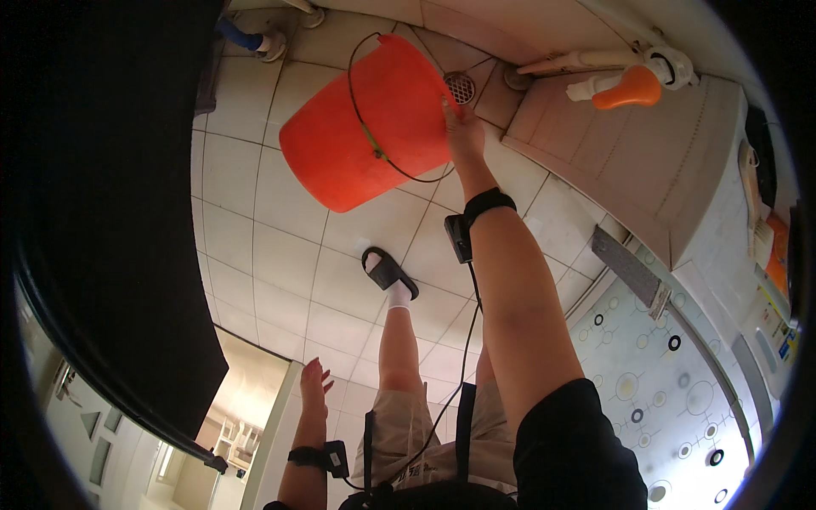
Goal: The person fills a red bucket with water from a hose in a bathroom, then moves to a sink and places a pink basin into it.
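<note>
A red plastic bucket (374, 127) is tipped on its side above the tiled floor, its mouth facing the far right and its base toward the near left. My right hand (464, 136) grips it at the rim, the arm stretched far forward. A thin wire handle (361, 127) with a green grip hangs across the bucket's side. Close to the rim lies a round metal floor drain (460, 87). My left hand (314, 384) is low beside my leg, holding nothing, its fingers apart. The inside of the bucket is hidden.
A washing machine (629, 144) stands on the right, with an orange-handled item (627, 88) by the wall pipe above it. A patterned mat or panel (646, 374) is at lower right. My foot wears a black slipper (390, 272). A dark curtain-like sheet (110, 187) covers the left.
</note>
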`<state>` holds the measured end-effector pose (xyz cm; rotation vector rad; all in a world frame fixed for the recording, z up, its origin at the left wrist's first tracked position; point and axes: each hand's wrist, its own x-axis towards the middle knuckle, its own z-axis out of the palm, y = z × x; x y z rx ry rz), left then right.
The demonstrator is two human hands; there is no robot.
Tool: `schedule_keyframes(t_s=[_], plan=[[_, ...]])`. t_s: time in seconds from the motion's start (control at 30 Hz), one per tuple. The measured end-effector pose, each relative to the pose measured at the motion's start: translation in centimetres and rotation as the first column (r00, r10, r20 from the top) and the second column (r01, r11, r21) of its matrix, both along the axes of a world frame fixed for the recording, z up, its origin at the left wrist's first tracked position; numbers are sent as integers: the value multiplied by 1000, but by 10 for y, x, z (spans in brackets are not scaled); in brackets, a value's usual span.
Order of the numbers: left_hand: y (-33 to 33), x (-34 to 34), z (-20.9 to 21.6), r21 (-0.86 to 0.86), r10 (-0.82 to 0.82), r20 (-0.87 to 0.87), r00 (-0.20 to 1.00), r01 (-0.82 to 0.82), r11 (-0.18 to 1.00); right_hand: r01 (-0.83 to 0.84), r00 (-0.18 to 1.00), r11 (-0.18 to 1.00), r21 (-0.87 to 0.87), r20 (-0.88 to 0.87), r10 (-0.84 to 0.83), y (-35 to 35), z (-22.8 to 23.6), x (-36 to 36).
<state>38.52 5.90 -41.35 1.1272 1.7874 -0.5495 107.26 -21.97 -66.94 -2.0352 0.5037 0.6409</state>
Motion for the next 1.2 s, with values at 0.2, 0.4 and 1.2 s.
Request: schedule_keyframes(t_s=[0.2, 0.4, 1.2], plan=[[-3, -38, 39, 11, -43, -89, 995, 44, 999, 84, 996, 994, 72, 13, -85, 12, -2, -10], [-10, -58, 58, -17, -84, -127, 988, 82, 996, 148, 989, 988, 45, -31, -146, 7, 11, -21], [133, -6, 139, -20, 498, 358, 790, -527, 850, -919, 208, 364, -149, 601, 772, 245, 341, -495]])
